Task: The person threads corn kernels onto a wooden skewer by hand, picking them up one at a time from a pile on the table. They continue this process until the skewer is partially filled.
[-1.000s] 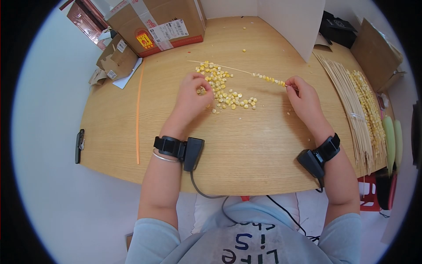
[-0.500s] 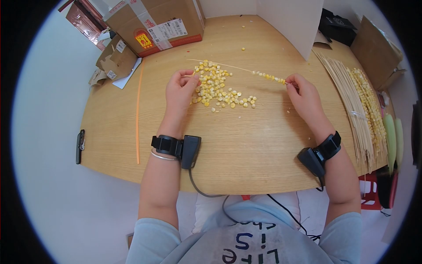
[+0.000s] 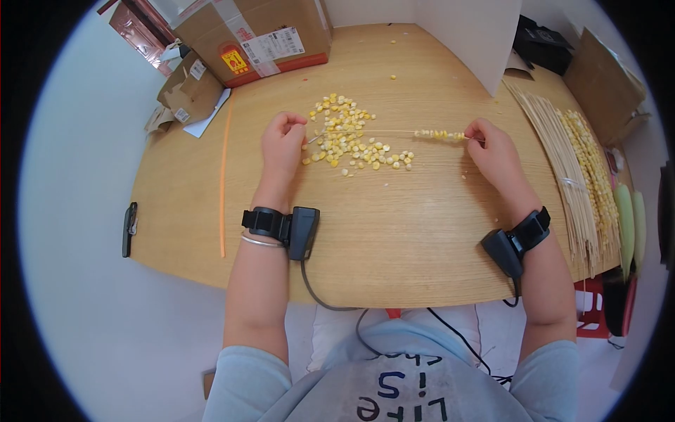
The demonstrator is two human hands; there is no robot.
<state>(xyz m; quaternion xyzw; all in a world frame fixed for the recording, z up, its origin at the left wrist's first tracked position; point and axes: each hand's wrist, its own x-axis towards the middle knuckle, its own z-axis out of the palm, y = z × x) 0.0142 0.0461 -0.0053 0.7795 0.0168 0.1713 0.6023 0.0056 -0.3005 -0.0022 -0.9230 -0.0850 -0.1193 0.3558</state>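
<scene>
My right hand (image 3: 492,151) is closed around one end of a thin bamboo skewer (image 3: 394,131), which runs almost level to the left. Corn kernels (image 3: 439,134) are threaded in a row on the skewer beside my right fingers. The skewer's other end passes over a pile of loose corn kernels (image 3: 341,144) and lies close to my left hand (image 3: 283,148). My left fingers are pinched together at the left edge of the pile. Whatever they hold is too small or hidden to make out.
On the right lie a bundle of bare skewers (image 3: 552,162), several corn-filled skewers (image 3: 590,169) and green corn husks (image 3: 624,218). Cardboard boxes (image 3: 256,42) stand at the back left, a white panel (image 3: 467,42) at the back. An orange strip (image 3: 225,183) lies on the left.
The skewer's left end has swung down from above my left hand to beside my left fingers. The skewer now lies nearly level. My right hand still holds it.
</scene>
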